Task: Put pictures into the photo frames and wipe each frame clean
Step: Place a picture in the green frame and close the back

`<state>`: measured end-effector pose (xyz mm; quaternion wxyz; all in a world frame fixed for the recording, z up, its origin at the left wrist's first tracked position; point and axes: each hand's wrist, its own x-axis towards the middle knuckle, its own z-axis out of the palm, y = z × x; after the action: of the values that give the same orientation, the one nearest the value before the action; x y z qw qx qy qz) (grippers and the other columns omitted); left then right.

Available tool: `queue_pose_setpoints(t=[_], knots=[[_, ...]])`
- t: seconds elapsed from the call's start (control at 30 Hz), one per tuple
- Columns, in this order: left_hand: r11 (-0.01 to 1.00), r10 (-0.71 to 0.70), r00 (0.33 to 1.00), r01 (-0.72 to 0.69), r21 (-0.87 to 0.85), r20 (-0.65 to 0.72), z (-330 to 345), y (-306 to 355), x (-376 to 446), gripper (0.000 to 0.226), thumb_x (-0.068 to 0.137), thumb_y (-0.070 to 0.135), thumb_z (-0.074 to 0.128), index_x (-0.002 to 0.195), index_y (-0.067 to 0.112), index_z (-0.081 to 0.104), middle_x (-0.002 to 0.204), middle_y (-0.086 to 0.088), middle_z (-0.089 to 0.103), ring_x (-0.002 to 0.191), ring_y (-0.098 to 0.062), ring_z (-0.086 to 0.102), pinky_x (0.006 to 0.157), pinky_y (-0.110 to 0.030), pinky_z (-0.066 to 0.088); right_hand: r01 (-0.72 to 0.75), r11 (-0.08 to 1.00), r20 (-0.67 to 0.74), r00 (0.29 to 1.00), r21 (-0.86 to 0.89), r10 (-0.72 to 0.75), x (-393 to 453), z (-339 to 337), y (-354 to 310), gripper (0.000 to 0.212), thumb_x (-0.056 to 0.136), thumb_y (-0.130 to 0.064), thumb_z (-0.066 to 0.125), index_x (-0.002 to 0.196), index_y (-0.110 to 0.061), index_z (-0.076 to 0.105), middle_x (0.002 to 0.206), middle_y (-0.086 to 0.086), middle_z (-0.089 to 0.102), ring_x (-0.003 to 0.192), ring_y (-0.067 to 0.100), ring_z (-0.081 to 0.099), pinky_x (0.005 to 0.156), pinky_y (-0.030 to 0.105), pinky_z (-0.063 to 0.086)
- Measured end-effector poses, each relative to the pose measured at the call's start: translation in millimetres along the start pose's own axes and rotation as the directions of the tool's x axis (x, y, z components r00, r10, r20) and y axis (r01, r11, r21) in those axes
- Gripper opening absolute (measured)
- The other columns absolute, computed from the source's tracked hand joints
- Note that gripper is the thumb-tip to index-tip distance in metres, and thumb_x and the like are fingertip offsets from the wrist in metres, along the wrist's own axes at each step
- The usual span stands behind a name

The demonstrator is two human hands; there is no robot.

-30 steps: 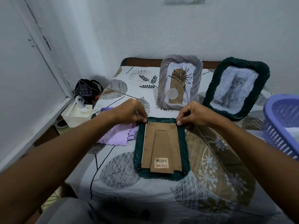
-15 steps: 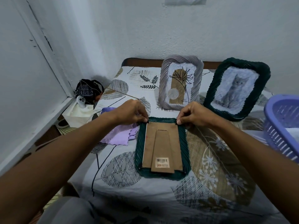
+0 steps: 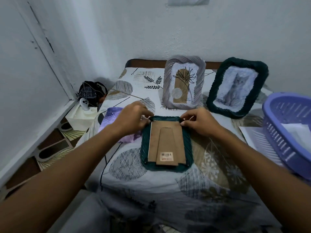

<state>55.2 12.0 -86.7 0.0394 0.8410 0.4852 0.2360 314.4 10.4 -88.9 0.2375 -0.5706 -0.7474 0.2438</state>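
A single head-worn wide-angle camera looks forward and down over a table draped in a leaf-print cloth, set against a white wall. The view sits close above the near edge, both forearms reaching in from the bottom corners. It faces the far edge, where two frames stand, and takes in the left edge and a basket cut off at the right. Straight lines bow toward the margins.

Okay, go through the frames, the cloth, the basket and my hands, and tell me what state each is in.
Face-down green frame: flat, cardboard back on.
Grey frame: upright, picture in.
Cat frame: upright, tilted, picture in.
Purple cloth: crumpled, unused.
Basket: holds paper.
Left hand: fingertips at frame's top-left corner.
Right hand: fingertips at top-right corner.
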Motion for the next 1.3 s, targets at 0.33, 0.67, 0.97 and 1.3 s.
queue_pose_setpoints(t=[0.33, 0.67, 0.97, 1.3], knots=[[0.917, -0.291, 0.942, 0.225, -0.330, -0.166, 14.2, 68.8, -122.3, 0.030, 0.071, 0.022, 0.063, 0.093, 0.006, 0.075, 0.091, -0.005, 0.067, 0.082, -0.017, 0.063, 0.076, -0.023, 0.047, -0.010, 0.998, -0.216, 0.976, 0.061, 0.023, -121.5, 32.9, -27.0, 0.014, 0.086, -0.018, 0.069, 0.097, -0.009, 0.072, 0.096, 0.002, 0.059, 0.076, -0.001, 0.051, 0.058, 0.007, 0.037], [0.882, -0.391, 0.896, 0.301, -0.362, -0.208, 27.0, 86.2, -148.3, 0.051, 0.070, 0.042, 0.073, 0.105, 0.004, 0.073, 0.118, -0.010, 0.066, 0.108, -0.018, 0.060, 0.095, -0.027, 0.043, -0.025, 0.994, -0.304, 0.951, 0.111, 0.058, -158.1, 57.8, -33.1, 0.042, 0.079, -0.030, 0.076, 0.113, -0.007, 0.066, 0.117, 0.004, 0.058, 0.105, 0.013, 0.051, 0.093, 0.031, 0.047], [0.854, -0.425, 0.876, 0.305, -0.422, -0.227, 36.3, 82.6, -147.4, 0.051, 0.070, 0.042, 0.076, 0.105, 0.005, 0.073, 0.118, -0.008, 0.065, 0.109, -0.017, 0.059, 0.096, -0.033, 0.048, -0.058, 0.982, -0.332, 0.936, 0.180, 0.116, -155.6, 64.6, -29.6, 0.044, 0.076, -0.030, 0.077, 0.113, -0.009, 0.067, 0.122, 0.003, 0.057, 0.113, 0.015, 0.049, 0.097, 0.042, 0.047], [0.857, -0.411, 0.883, 0.290, -0.426, -0.225, 38.9, 79.5, -147.0, 0.046, 0.071, 0.039, 0.078, 0.104, 0.007, 0.073, 0.118, -0.007, 0.064, 0.109, -0.017, 0.059, 0.097, -0.037, 0.049, -0.068, 0.978, -0.328, 0.936, 0.198, 0.131, -155.1, 63.5, -29.1, 0.042, 0.076, -0.027, 0.078, 0.113, -0.009, 0.068, 0.124, 0.003, 0.057, 0.111, 0.012, 0.048, 0.094, 0.032, 0.045]])
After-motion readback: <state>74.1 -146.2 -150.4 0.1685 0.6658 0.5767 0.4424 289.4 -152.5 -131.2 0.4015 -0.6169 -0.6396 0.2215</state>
